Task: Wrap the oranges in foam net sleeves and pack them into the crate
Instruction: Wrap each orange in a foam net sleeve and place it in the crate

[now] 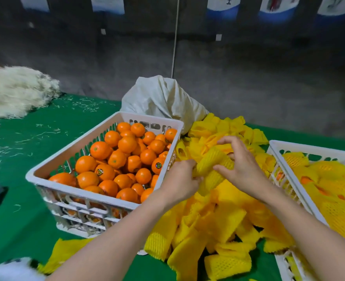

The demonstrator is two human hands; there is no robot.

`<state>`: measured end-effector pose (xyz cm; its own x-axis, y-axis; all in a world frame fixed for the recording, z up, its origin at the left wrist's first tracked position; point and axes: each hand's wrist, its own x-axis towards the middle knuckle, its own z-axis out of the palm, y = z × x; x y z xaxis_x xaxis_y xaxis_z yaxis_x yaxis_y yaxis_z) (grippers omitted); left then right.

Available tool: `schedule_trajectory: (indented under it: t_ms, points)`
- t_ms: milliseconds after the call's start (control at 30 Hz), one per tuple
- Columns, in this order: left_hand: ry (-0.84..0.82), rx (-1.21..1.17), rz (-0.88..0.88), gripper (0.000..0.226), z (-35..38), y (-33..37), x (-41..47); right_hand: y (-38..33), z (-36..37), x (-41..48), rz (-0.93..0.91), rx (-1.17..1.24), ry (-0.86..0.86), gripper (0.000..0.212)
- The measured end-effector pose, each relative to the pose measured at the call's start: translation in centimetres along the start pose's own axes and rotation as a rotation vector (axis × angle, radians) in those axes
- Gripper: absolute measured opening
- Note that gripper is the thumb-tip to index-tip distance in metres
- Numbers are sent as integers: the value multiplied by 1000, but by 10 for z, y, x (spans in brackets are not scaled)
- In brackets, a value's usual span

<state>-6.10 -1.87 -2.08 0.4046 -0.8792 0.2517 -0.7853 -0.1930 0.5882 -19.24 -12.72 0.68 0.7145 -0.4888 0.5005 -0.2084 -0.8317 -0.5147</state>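
Observation:
A white plastic crate (45,175) on the left holds several bare oranges (127,144). A heap of yellow foam net sleeves (218,222) lies between the crates. Above the heap, my left hand (180,180) and my right hand (240,159) both grip one yellow sleeve (212,159), which bulges as if stretched over something round; its contents are hidden. A second white crate (277,147) on the right holds several sleeve-wrapped oranges (330,189).
A green cloth (25,159) covers the table. A white sack (163,98) stands behind the crates, and a pile of pale shredded fibre (13,90) lies at the far left. White blurred objects sit at the near left edge. A dark wall rises behind.

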Motion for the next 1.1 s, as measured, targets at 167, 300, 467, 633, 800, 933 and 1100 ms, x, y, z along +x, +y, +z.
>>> schedule_trajectory:
  t_ms: [167, 300, 467, 633, 800, 933, 1100]
  points:
    - [71, -185, -65, 21, -15, -14, -11, -13, 33, 3, 54, -25, 149, 36]
    - [116, -251, -99, 26, -33, -35, -18, -27, 58, 16, 46, -48, 237, 30]
    - [185, -160, -57, 26, -61, -72, -21, -46, 101, 42, 220, 377, 121, 18]
    - [41, -201, -152, 22, -87, -101, -17, -62, 150, 71, 222, 364, 131, 26]
    - [122, -529, -329, 44, -124, -140, 23, -70, 188, 82, 305, 473, 96, 17]
    - [144, 57, -342, 12, -121, -192, 81, -65, 195, 81, 291, 495, 123, 18]
    - [-73, 361, -330, 15, -88, -228, 127, -60, 193, 79, 284, 516, 82, 19]
